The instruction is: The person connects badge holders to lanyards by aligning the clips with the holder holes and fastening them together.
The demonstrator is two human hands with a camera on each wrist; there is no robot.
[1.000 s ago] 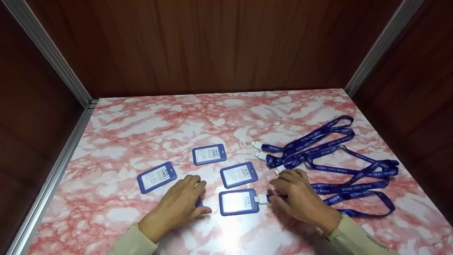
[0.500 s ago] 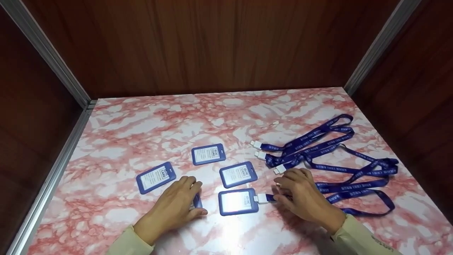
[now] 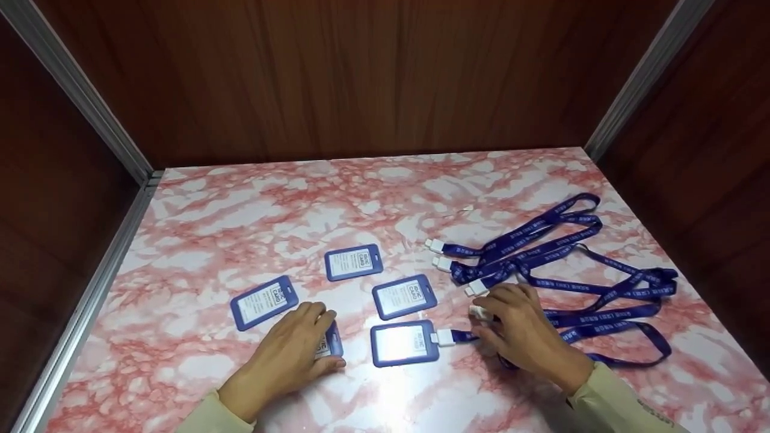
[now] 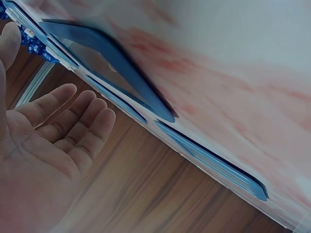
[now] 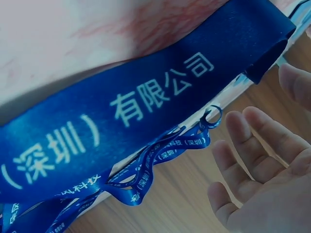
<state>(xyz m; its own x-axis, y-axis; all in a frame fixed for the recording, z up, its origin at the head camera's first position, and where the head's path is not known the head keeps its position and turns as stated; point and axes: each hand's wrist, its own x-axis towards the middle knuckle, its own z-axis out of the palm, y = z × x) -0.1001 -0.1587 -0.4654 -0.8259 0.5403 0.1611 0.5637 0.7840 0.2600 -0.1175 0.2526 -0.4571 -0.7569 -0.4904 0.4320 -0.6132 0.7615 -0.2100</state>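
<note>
My left hand (image 3: pixel 289 343) hovers over a blue-framed badge holder (image 3: pixel 334 346), partly covering it. In the left wrist view its fingers (image 4: pixel 80 119) are loosely bent and hold nothing; the nearest badge holder (image 4: pixel 129 65) lies flat on the table. Beside my right hand (image 3: pixel 520 331) is a white plastic clip (image 3: pixel 479 313), partly hidden under the fingers. The right wrist view shows relaxed fingers (image 5: pixel 257 150) apart from the blue printed lanyard (image 5: pixel 160 97). Between the hands, a badge holder (image 3: pixel 403 343) meets the white clip (image 3: pixel 445 337) of a lanyard whose strap passes beneath my right hand.
More badge holders lie around: one at the left (image 3: pixel 264 302), one at the back (image 3: pixel 354 262) and one in the middle (image 3: pixel 405 297). Several folded blue lanyards (image 3: pixel 541 240) spread over the right side. Wooden panels (image 3: pixel 385 78) enclose the marbled table (image 3: pixel 271 198).
My left hand has drifted slightly left, showing more of the badge holder beneath it. The right hand has shifted slightly right, and a white clip now shows beside its fingers.
</note>
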